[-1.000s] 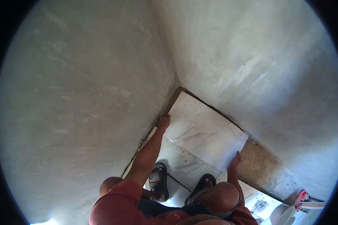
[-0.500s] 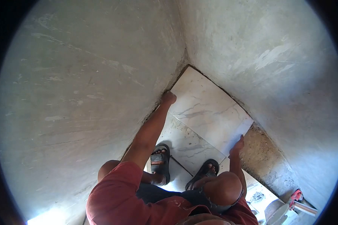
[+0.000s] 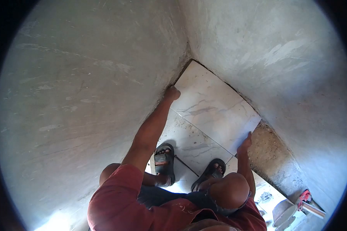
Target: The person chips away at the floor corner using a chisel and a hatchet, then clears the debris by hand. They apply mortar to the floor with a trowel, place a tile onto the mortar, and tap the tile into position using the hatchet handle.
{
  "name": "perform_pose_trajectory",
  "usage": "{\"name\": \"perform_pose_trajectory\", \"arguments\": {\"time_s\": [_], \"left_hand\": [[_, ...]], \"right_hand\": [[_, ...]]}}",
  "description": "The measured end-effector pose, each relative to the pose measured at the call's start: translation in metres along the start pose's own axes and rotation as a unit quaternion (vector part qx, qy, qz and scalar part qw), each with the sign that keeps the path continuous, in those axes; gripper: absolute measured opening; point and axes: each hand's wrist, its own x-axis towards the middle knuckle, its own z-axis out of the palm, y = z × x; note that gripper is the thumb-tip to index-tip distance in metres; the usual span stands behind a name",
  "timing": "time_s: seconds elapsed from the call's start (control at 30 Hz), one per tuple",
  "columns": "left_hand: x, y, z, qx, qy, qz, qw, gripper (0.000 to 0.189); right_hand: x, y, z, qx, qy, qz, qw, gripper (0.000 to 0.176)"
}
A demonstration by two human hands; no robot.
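A large white marble-patterned floor tile [image 3: 214, 109] lies in the corner where two walls meet. My left hand [image 3: 173, 93] is closed at the tile's left edge, close against the left wall, its fingertips hidden. At the opposite edge, my right hand [image 3: 245, 144] grips the tile's side beside the bare patch of floor, with its fingers partly out of sight. Nearer to me, a second marble-patterned tile [image 3: 192, 140] with scattered grit on it adjoins the first along a straight joint. My sandalled feet are on the tiled floor close to this joint.
Plastered grey walls [image 3: 85, 96] rise on both sides. Rough bare floor [image 3: 270, 150] runs along the right wall. At the lower right are a pale bucket-like container [image 3: 284, 211], a red cloth [image 3: 304, 197] and pale strips [image 3: 314, 210]. A thin dark rod [image 3: 187, 166] lies between my feet.
The tile and both hands appear slightly higher in view, mostly as the camera shifts. Both hands stay at the tile's edges. The gap along the right wall looks slightly different.
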Motion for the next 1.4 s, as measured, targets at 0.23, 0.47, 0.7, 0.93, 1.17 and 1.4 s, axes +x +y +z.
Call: {"name": "perform_pose_trajectory", "arguments": {"time_s": [0.23,0.47,0.7,0.93,1.17,1.4], "left_hand": [[0.001,-0.002,0.018,-0.003,0.139,-0.008,0.990,0.042],[-0.028,0.001,0.031,-0.049,0.191,-0.050,0.979,0.037],[-0.080,-0.019,0.097,-0.153,0.367,0.087,0.913,0.033],[-0.122,-0.044,0.143,-0.054,0.377,0.085,0.921,0.050],[-0.132,-0.039,0.158,-0.026,0.260,0.100,0.960,0.059],[-0.136,-0.028,0.151,0.014,0.206,0.101,0.973,0.059]], "right_hand": [[-0.011,-0.009,0.006,-0.050,0.020,-0.005,0.999,0.062],[0.005,0.005,0.000,-0.035,0.024,-0.033,0.999,0.061],[-0.016,-0.010,0.013,-0.061,0.041,-0.067,0.995,0.056],[-0.008,-0.005,0.012,-0.078,0.021,-0.093,0.992,0.054],[0.039,0.038,-0.014,-0.088,0.008,-0.100,0.991,0.047],[0.002,0.002,0.008,-0.220,0.106,-0.104,0.964,0.059]]}}
